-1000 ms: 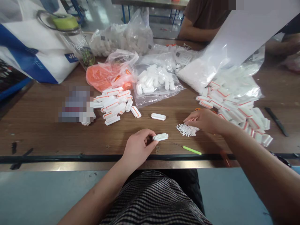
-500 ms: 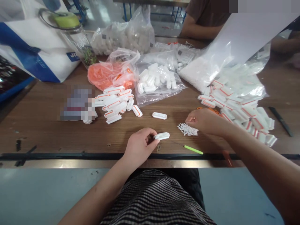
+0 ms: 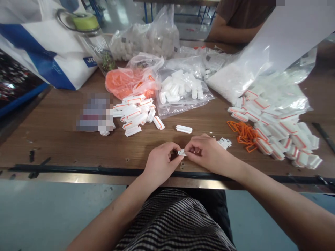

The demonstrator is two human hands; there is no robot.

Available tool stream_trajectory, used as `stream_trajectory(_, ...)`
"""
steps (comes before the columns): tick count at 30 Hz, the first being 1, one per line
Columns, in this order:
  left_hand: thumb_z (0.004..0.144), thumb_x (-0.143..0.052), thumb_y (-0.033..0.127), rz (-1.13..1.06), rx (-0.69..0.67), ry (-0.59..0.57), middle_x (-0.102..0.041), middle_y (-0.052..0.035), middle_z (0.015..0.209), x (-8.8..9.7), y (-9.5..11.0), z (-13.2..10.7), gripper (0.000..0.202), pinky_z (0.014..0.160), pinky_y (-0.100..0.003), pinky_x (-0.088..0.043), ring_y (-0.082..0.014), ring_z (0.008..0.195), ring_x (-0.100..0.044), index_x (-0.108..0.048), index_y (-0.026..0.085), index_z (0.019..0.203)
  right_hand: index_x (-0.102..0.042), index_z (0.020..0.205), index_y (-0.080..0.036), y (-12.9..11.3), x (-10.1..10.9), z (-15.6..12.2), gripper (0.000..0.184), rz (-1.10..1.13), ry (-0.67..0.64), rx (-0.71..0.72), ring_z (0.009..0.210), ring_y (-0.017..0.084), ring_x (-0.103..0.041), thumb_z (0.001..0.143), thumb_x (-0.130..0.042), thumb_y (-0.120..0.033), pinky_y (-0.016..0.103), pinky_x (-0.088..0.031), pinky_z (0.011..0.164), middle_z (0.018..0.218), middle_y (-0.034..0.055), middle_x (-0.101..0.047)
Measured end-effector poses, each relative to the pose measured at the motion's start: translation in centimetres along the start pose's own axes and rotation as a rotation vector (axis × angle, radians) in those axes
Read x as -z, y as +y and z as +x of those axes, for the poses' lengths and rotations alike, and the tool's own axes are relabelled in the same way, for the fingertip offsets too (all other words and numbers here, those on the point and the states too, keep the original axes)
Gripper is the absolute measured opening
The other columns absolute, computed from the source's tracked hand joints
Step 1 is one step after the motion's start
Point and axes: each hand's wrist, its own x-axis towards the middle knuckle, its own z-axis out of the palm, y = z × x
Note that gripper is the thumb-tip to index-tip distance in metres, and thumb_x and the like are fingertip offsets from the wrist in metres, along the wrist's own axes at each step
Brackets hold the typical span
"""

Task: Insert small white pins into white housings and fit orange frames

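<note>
The left hand [image 3: 161, 162] pinched a white block [image 3: 180, 152]. The right hand [image 3: 209, 153] hid one end, fingers narrow; I couldn't tell what they held.

white bits [image 3: 224, 143] on brown table [image 3: 99, 150]

Over the front of the tabletop [image 3: 73, 146], between left fingers [image 3: 173, 146] and right fingers [image 3: 190, 156], a block [image 3: 180, 152]. Behind it, a lone casing [image 3: 184, 129], then bagged pieces [image 3: 180, 85]. Leftward, a casing pile [image 3: 134, 113]; farther back, a bottle [image 3: 98, 48] just right of a carrier bag [image 3: 72, 62]. Rightward, loose pins [image 3: 225, 142], then loops [image 3: 244, 135] against a casing heap [image 3: 280, 130].
</note>
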Motion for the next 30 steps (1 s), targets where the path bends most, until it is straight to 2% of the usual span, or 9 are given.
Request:
stream_trajectory(7,0.08,-0.069,0.021,0.008,-0.008,0.006,-0.064,0.0041,0.071,0.0,-0.1,0.1,0.005,0.059,-0.026,-0.038,-0.0116,0.06,-0.051,-0.066,0.021,0.084,-0.065,0.072,-0.017,0.4,-0.6,0.1,0.015,-0.185,0.033,0.091,0.063,0.013,-0.057,0.085,-0.06,-0.019,0.032,-0.038,0.075,0.066,-0.0004,-0.063)
stream_trajectory(12,0.079,-0.07,0.02,0.007,-0.011,0.008,-0.064,0.0035,0.072,-0.1,-0.1,0.1,0.007,0.061,-0.027,-0.039,-0.0121,0.06,-0.051,-0.066,0.021,0.085,-0.066,0.07,-0.016,-0.1,-0.3,-0.3,0.024,-0.33,0.028,0.223,0.067,0.014,-0.054,0.091,-0.055,-0.019,0.032,-0.035,0.072,0.067,0.001,-0.062)
stream_trajectory(15,0.079,-0.069,0.019,-0.009,-0.004,0.012,-0.064,0.0035,0.073,-0.1,-0.1,0.0,0.008,0.061,-0.027,-0.04,-0.012,0.06,-0.051,-0.066,0.021,0.086,-0.067,0.07,-0.016,-0.7,-0.7,-1.0,0.028,-0.445,0.069,0.286,0.068,0.016,-0.053,0.093,-0.051,-0.019,0.034,-0.032,0.071,0.066,0.0024,-0.061)
stream_trajectory(18,0.079,-0.068,0.017,-0.01,0.011,0.008,-0.065,0.0038,0.073,-0.1,-0.1,0.1,0.007,0.061,-0.026,-0.04,-0.0117,0.061,-0.051,-0.066,0.021,0.085,-0.07,0.076,-0.015,-1.4,-1.4,-1.9,0.027,-0.542,0.14,0.291,0.067,0.018,-0.051,0.093,-0.049,-0.018,0.035,-0.031,0.07,0.065,0.0037,-0.061)
stream_trajectory(20,0.079,-0.068,0.018,-0.003,0.018,0.001,-0.065,0.0038,0.074,-0.1,-0.1,0.1,0.007,0.062,-0.026,-0.04,-0.0117,0.061,-0.051,-0.066,0.021,0.084,-0.073,0.082,-0.016,-1.4,-1.3,-2.2,0.027,-0.504,0.15,0.261,0.068,0.017,-0.052,0.093,-0.048,-0.019,0.034,-0.032,0.07,0.066,0.0036,-0.063)
stream_trajectory(23,0.079,-0.07,0.019,0.017,0.024,-0.003,-0.064,0.0036,0.073,0.0,-0.1,0.1,0.007,0.062,-0.026,-0.04,-0.0118,0.061,-0.051,-0.067,0.021,0.085,-0.074,0.079,-0.02,0.5,0.3,-1.9,0.028,-0.33,0.197,0.106,0.07,0.017,-0.058,0.092,-0.051,-0.025,0.032,-0.035,0.07,0.07,0.0027,-0.067)
stream_trajectory(26,0.078,-0.071,0.019,0.037,0.034,-0.003,-0.061,0.004,0.069,0.1,0.0,0.1,0.01,0.061,-0.025,-0.04,-0.0117,0.06,-0.05,-0.068,0.022,0.087,-0.072,0.064,-0.019,4.0,2.8,-1.2,0.028,-0.306,0.274,-0.307,0.066,0.017,-0.062,0.085,-0.056,-0.028,0.03,-0.038,0.066,0.069,0.0038,-0.071)
stream_trajectory(28,0.078,-0.072,0.019,0.044,0.04,-0.004,-0.059,0.0042,0.068,0.2,0.1,0.2,0.011,0.06,-0.025,-0.04,-0.0117,0.06,-0.05,-0.068,0.022,0.087,-0.075,0.067,-0.021,6.2,4.0,-0.9,0.024,-0.294,0.198,-0.53,0.064,0.019,-0.064,0.081,-0.06,-0.033,0.03,-0.039,0.062,0.065,0.0035,-0.072)
stream_trajectory(30,0.078,-0.072,0.019,0.046,0.04,-0.005,-0.058,0.0042,0.067,0.2,0.1,0.2,0.01,0.06,-0.025,-0.04,-0.0117,0.06,-0.05,-0.068,0.022,0.087,-0.077,0.072,-0.022,7.5,4.5,-0.7,0.024,-0.237,0.15,-0.643,0.064,0.021,-0.065,0.078,-0.062,-0.039,0.03,-0.04,0.059,0.065,0.0036,-0.073)
